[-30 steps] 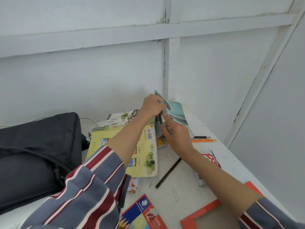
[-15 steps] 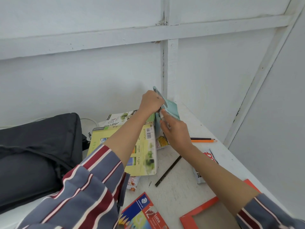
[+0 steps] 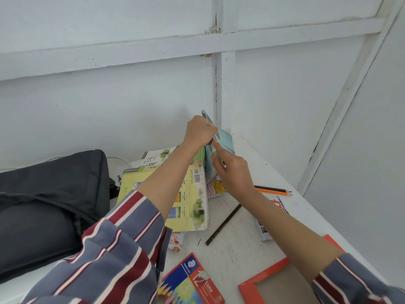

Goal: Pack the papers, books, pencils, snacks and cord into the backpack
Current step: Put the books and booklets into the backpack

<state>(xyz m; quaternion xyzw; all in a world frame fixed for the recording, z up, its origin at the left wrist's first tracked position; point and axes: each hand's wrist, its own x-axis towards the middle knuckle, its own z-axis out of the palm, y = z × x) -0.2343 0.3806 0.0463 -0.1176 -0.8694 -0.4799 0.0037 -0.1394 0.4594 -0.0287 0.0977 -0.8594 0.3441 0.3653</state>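
A teal book (image 3: 226, 142) stands nearly upright at the back of the white table. My left hand (image 3: 200, 131) grips its top edge. My right hand (image 3: 230, 170) presses against its cover from the front. A yellow-green book (image 3: 195, 207) lies flat under my left forearm, on top of another book (image 3: 157, 157). The black backpack (image 3: 50, 198) lies at the left. A black pencil (image 3: 223, 224) lies in the middle, and two pencils (image 3: 274, 190) lie at the right. A coloured-pencil box (image 3: 192, 281) sits at the front. A white cord (image 3: 119, 160) shows behind the backpack.
A snack packet (image 3: 217, 186) lies under the teal book. A white and red packet (image 3: 268, 224) sits under my right forearm. Another snack wrapper (image 3: 177, 241) pokes out below the yellow-green book. An orange-edged board (image 3: 274, 279) lies at the front right. White walls close the corner.
Both hands have tipped the teal book up from slanted to nearly upright and drawn it a little left, toward the other books.
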